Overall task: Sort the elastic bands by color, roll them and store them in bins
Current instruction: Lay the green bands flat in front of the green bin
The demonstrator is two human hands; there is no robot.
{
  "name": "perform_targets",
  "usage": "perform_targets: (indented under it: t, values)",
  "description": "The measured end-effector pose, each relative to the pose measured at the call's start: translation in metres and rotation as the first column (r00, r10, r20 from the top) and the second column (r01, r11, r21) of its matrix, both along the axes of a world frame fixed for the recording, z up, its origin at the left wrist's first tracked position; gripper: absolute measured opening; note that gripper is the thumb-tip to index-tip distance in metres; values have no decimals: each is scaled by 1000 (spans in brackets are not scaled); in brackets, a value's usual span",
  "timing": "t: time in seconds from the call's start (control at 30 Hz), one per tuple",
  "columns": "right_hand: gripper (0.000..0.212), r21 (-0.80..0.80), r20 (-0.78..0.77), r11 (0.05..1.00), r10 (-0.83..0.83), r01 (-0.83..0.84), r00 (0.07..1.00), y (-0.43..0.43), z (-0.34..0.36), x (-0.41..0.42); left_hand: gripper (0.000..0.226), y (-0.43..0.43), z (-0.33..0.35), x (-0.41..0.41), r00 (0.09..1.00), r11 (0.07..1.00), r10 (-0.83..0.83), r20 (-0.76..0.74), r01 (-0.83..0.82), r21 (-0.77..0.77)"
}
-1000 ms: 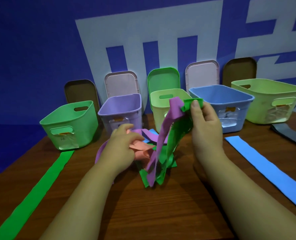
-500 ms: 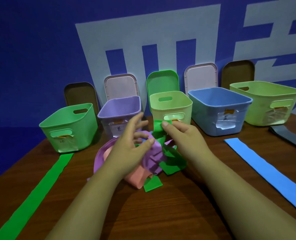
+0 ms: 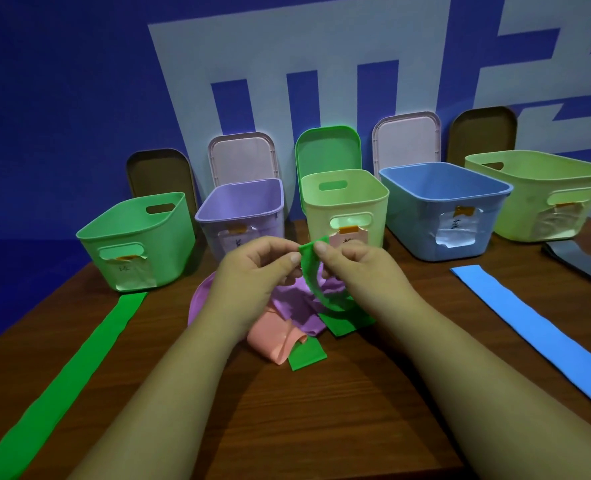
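Lining a dark wooden table (image 3: pixel 304 427), five bins (image 3: pixel 342 209), blue-and-white wall (image 3: pixel 62 81) behind

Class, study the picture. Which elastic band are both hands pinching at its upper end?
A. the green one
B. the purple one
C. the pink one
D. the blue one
A: the left hand and right hand both pinch the upper end of the green band. The pink band and purple band lie in the pile below, and the blue band lies flat to the right.
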State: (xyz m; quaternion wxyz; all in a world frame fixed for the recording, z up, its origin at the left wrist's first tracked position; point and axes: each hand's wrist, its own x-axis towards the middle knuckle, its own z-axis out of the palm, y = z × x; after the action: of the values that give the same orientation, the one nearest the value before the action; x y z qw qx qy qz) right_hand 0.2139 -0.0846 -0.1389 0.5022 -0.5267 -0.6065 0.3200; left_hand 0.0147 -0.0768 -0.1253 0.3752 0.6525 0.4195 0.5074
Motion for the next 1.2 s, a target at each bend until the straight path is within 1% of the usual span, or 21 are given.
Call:
perform_targets:
  t: [0.13, 0.2, 0.27, 0.4, 0.53, 0.8, 0.83, 0.97, 1.03, 1.13, 1.2]
  values:
    - [28, 86, 87, 993, 73, -81, 993, 0, -2, -2, 14, -2, 0, 1, 999, 999, 27, 17, -27, -17]
    - [20, 104, 146, 987, 110, -125, 983, -1, -2, -3, 14, -2, 0, 0, 1000, 1000, 28, 11, -28, -15]
    - [19, 118, 197, 984, 111, -136, 974, 0, -3, -3, 14, -3, -1, 1, 999, 999, 35, -24, -35, 3]
    - [20, 171, 322, 978, 58, -118, 945, 4, -6, 1, 14, -3, -2, 1, 987, 997, 64, -150, -57, 52]
    - [15, 162, 318, 975, 97, -155, 943, 8, -8, 2, 13, -5, -2, 1, 982, 997, 56, -179, -47, 58]
    - [9, 133, 280, 975, 137, -179, 950, 9, -6, 3, 14, -2, -1, -2, 985, 999, 17, -173, -9, 46]
    - [10, 134, 286, 974, 140, -184, 948, 8, -6, 3, 15, -2, -1, -2, 986, 999, 8, -168, -1, 42]
    - [22, 156, 304, 971, 130, -184, 944, 8, -6, 3, 21, -2, -1, -3, 988, 1000, -12, -156, 15, 18]
    - [20, 150, 310, 972, 127, -181, 942, 8, -6, 2, 23, -2, -1, -3, 986, 1000, -10, -168, 14, 24]
    - [12, 134, 324, 978, 109, -160, 940, 6, -6, 1, 23, -3, -1, -1, 975, 996, 53, -214, -37, 77]
    - [12, 139, 346, 986, 42, -95, 937, 6, -5, 2, 23, -3, -2, 0, 955, 979, 159, -251, -121, 162]
